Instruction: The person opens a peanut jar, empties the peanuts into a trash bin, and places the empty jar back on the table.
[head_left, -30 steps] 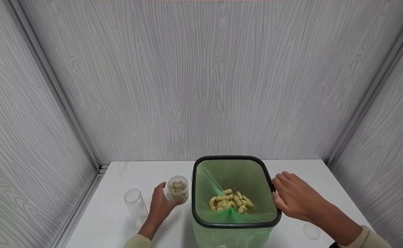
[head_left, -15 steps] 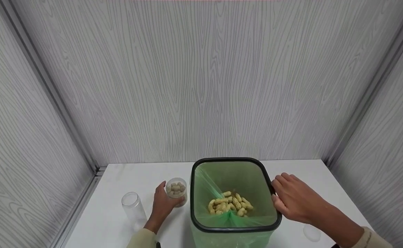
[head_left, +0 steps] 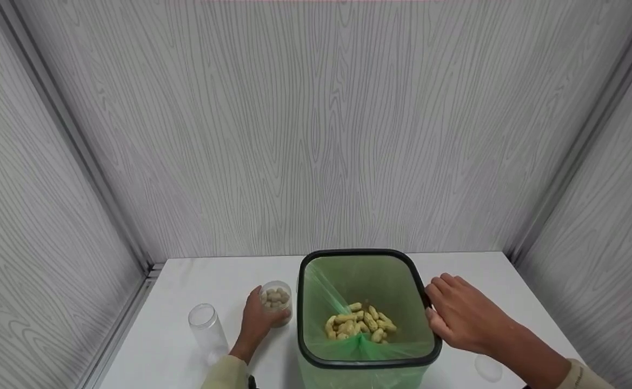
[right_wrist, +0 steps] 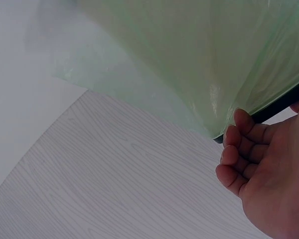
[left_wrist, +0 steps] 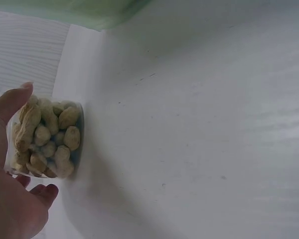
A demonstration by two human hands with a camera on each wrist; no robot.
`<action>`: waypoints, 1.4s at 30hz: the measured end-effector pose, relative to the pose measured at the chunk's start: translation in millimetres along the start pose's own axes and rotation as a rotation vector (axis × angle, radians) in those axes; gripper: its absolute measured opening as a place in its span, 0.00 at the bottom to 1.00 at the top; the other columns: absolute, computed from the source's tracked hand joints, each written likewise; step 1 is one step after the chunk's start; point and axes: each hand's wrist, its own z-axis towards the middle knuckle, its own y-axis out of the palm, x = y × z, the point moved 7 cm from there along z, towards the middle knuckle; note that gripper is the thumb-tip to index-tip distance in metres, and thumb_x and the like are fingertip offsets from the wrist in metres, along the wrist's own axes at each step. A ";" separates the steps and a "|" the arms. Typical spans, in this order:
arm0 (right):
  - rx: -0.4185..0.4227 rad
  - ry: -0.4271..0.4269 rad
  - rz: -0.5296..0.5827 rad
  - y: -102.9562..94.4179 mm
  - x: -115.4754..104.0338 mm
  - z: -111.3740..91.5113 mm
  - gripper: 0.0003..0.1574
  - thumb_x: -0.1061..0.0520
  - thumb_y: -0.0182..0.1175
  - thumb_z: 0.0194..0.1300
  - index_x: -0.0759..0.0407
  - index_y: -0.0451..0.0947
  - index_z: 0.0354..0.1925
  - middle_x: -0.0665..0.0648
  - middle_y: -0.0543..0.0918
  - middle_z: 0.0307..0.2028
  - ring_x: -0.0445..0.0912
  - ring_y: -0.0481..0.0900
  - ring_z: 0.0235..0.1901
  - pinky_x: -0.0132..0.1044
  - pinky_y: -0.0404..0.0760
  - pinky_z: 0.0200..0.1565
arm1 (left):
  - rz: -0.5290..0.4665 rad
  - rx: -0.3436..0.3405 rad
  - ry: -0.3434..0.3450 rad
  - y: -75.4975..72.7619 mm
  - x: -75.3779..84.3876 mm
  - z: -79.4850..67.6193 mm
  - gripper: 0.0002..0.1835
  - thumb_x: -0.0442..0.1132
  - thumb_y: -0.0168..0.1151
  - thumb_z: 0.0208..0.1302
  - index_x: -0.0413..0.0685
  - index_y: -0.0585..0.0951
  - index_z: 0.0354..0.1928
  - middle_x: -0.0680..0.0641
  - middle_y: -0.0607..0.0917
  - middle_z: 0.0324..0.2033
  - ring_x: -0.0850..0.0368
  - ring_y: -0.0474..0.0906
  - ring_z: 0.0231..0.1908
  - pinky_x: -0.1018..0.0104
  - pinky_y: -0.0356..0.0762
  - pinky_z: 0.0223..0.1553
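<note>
In the head view my left hand (head_left: 256,321) holds a clear plastic jar (head_left: 277,314) of peanuts in their shells, standing upright on the white table. Its thumb lies across the near side, the fingers round the left. The left wrist view shows the peanuts (left_wrist: 50,137) through the jar wall. My right hand (head_left: 464,313) grips the black rim (head_left: 370,364) of a trash bin on its right side, fingers curled over the edge. A thin green bag (right_wrist: 154,74) lines the bin. Several peanuts (head_left: 359,322) lie at the bottom, on the liner.
Left of my left hand stands a second clear jar (head_left: 207,329), with nothing visible in it. A clear round lid (head_left: 489,368) lies flat on the white table (head_left: 197,275) near my right forearm. Grey wood-grain panels (head_left: 316,135) enclose the back and both sides.
My left fingers have come in closer round the peanut jar. The bin, the other jar and the lid appear slightly lower in the head view. My right hand keeps its grip on the rim.
</note>
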 end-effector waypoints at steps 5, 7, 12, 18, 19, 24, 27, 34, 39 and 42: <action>-0.003 0.004 -0.002 0.1 0.2 0.2 0.11 0.53 0.54 0.70 0.48 0.67 0.29 0.43 0.63 0.26 0.37 0.55 0.30 0.35 0.60 0.37 | -0.016 0.001 0.025 -0.5 1.9 -1.4 0.53 0.41 0.82 0.47 0.29 0.65 0.73 0.28 0.76 0.66 0.35 0.74 0.65 0.40 0.71 0.67; 0.001 0.004 -0.006 -0.1 0.2 0.0 0.11 0.53 0.54 0.70 0.48 0.67 0.29 0.43 0.62 0.26 0.37 0.55 0.29 0.35 0.60 0.37 | -0.025 0.000 0.037 -0.5 2.1 -1.8 0.51 0.40 0.83 0.46 0.31 0.67 0.72 0.30 0.78 0.64 0.37 0.77 0.63 0.42 0.74 0.64; 0.011 -0.001 -0.007 -0.4 0.0 -0.3 0.11 0.53 0.55 0.70 0.48 0.67 0.29 0.43 0.61 0.26 0.37 0.54 0.29 0.34 0.59 0.37 | -0.016 -0.004 0.028 -0.5 -1.2 -2.0 0.50 0.40 0.83 0.46 0.33 0.68 0.71 0.32 0.80 0.62 0.40 0.79 0.61 0.45 0.75 0.62; 0.007 0.000 0.002 0.4 -0.7 0.2 0.11 0.53 0.54 0.71 0.48 0.67 0.29 0.43 0.62 0.26 0.37 0.54 0.29 0.34 0.59 0.37 | 0.002 0.026 0.025 -4.4 -2.3 -3.5 0.49 0.39 0.84 0.46 0.31 0.69 0.70 0.30 0.81 0.62 0.38 0.79 0.61 0.42 0.75 0.63; 0.006 0.001 0.002 0.5 -0.7 0.2 0.12 0.53 0.54 0.71 0.48 0.67 0.29 0.43 0.62 0.26 0.37 0.54 0.29 0.34 0.59 0.37 | 0.010 0.032 0.022 -5.2 -2.1 -4.0 0.49 0.39 0.84 0.46 0.31 0.69 0.69 0.31 0.81 0.62 0.38 0.80 0.60 0.42 0.75 0.63; 0.000 0.009 0.007 0.9 0.0 0.1 0.11 0.53 0.54 0.71 0.48 0.68 0.29 0.43 0.62 0.26 0.37 0.55 0.29 0.35 0.59 0.37 | 0.031 0.057 -0.009 -9.6 2.0 -6.7 0.48 0.39 0.83 0.46 0.31 0.70 0.69 0.31 0.82 0.61 0.39 0.81 0.59 0.43 0.76 0.63; -0.001 0.014 0.015 0.7 0.6 0.0 0.11 0.53 0.54 0.72 0.48 0.68 0.29 0.43 0.63 0.26 0.37 0.55 0.29 0.35 0.60 0.37 | 0.037 0.057 -0.017 -11.4 7.1 -8.2 0.49 0.41 0.83 0.47 0.31 0.69 0.69 0.30 0.81 0.62 0.38 0.80 0.60 0.42 0.76 0.65; 0.011 0.011 0.018 1.0 -1.1 -1.2 0.11 0.53 0.54 0.71 0.48 0.67 0.29 0.43 0.62 0.26 0.37 0.55 0.29 0.34 0.60 0.37 | 0.000 0.054 0.020 -18.4 19.6 -14.5 0.49 0.42 0.85 0.46 0.32 0.70 0.69 0.32 0.82 0.61 0.40 0.81 0.60 0.43 0.76 0.64; 0.054 -0.018 -0.005 -0.8 -2.3 -1.9 0.12 0.54 0.55 0.69 0.48 0.66 0.28 0.43 0.61 0.25 0.37 0.53 0.29 0.33 0.58 0.36 | -0.018 0.046 0.035 -23.1 30.0 -18.4 0.49 0.42 0.85 0.46 0.33 0.70 0.70 0.34 0.82 0.60 0.43 0.81 0.58 0.46 0.78 0.61; 0.060 -0.016 -0.003 -2.0 -1.2 -1.3 0.12 0.54 0.55 0.69 0.48 0.66 0.28 0.43 0.61 0.25 0.37 0.53 0.28 0.34 0.59 0.36 | 0.008 0.057 0.045 -27.0 38.1 -19.5 0.50 0.43 0.85 0.45 0.34 0.70 0.70 0.35 0.82 0.60 0.43 0.80 0.59 0.46 0.78 0.62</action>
